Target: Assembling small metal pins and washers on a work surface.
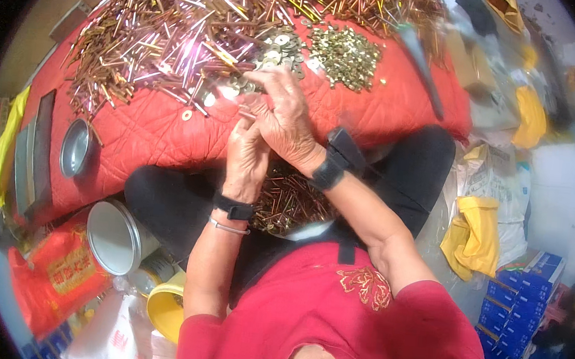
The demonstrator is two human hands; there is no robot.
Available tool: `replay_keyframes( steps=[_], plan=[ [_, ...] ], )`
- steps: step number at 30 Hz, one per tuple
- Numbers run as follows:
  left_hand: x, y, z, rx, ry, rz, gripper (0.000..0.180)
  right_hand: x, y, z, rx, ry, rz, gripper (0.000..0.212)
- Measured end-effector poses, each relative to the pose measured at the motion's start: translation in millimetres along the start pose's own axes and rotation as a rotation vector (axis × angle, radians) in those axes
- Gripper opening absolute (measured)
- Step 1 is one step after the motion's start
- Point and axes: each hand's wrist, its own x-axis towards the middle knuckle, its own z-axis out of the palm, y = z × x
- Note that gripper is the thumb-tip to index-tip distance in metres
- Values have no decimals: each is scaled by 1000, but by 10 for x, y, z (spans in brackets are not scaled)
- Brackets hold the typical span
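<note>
My left hand (245,152) and my right hand (284,121) meet at the near edge of a pile of copper-coloured metal rods (169,43). The left hand's fingers are closed in a pinch. My right hand bends over its fingertips, its own fingers curled. Whatever is between them is too small and covered to make out. Just beyond the right hand lie flat round washers (282,49), and one loose washer (186,115) rests to the left. Small brass-coloured nuts (345,56) form a heap farther right. More rods (292,200) fill a container in my lap, partly hidden by my arms.
A red quilted cover (405,87) lies under the parts. On its left side sits a metal bowl (75,148). At lower left are a white bucket (113,238) and a yellow bucket (165,309). Blue boxes (519,302) and yellow gloves (472,237) are at right.
</note>
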Motion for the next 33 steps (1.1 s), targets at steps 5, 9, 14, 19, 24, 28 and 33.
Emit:
replay_keyframes(
  steps=[5, 9, 14, 19, 24, 28, 33],
  plan=[
    [-4, 155, 41, -143, 106, -85, 21, 128, 436, -432, 1, -111, 125, 9],
    [71, 285, 46, -180, 162, -167, 23, 68, 840, -980, -413, -341, 126, 10],
    [43, 258, 32, 95, 119, -144, 24, -26, 936, -888, -615, -349, 33, 15],
    [-55, 255, 135, 269, 10, -130, 21, 59, 630, -827, -185, -355, 192, 11],
    [-132, 247, 182, 287, -75, -139, 13, -40, 296, -641, 463, -374, 408, 17],
    [-170, 307, 198, 290, -72, -121, 14, -25, 194, -621, 324, -329, 347, 21],
    [-190, 345, 198, 274, -88, -123, 14, -54, 173, -613, 484, -254, 512, 13]
  ],
)
